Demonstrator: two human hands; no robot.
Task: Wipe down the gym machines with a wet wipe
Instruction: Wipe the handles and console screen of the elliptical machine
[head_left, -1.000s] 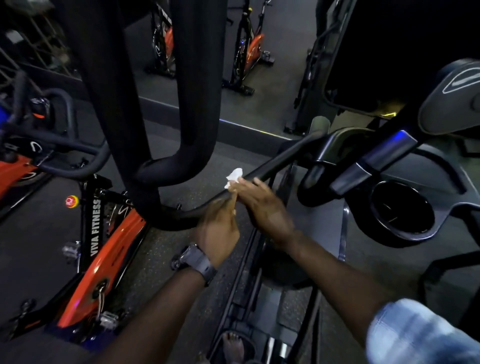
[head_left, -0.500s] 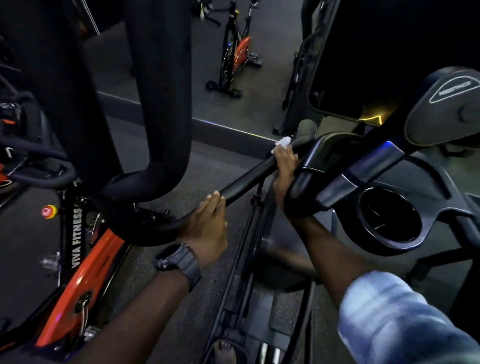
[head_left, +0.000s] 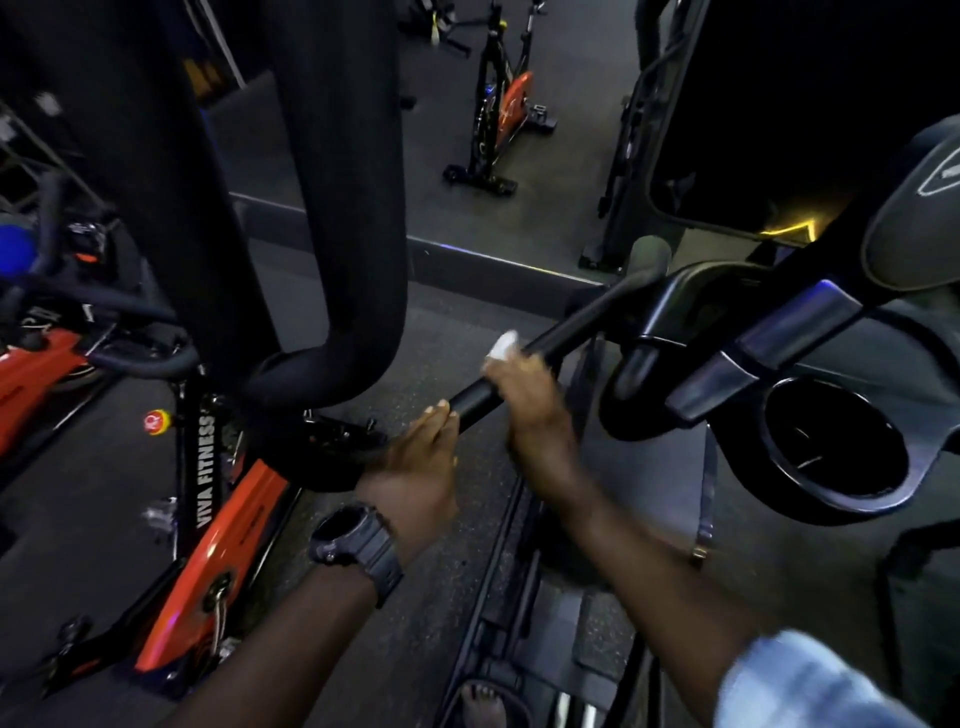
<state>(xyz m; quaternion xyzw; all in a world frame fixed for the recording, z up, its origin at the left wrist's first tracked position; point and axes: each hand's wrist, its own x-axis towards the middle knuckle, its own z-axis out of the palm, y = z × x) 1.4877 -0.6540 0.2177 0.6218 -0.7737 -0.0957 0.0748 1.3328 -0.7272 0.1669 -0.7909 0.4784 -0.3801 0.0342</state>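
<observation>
A black handlebar (head_left: 576, 325) of the machine slopes from lower left up to the right across the middle. My right hand (head_left: 530, 400) grips this bar with a white wet wipe (head_left: 503, 345) wrapped against it; the wipe pokes out above my fingers. My left hand (head_left: 421, 462), with a dark watch on the wrist, rests on the same bar just below and to the left, fingers straight along it. The machine's console (head_left: 831, 441) with a round cup holder sits to the right.
A thick black padded arm (head_left: 343, 208) hangs close at upper left. An orange and black spin bike (head_left: 208, 525) stands at lower left, another (head_left: 506, 111) further back on the dark floor. A bare foot (head_left: 480, 701) shows on the pedal below.
My right hand with the wipe has slid back down the handlebar from its upper end towards my left hand. The left hand stays on the bar.
</observation>
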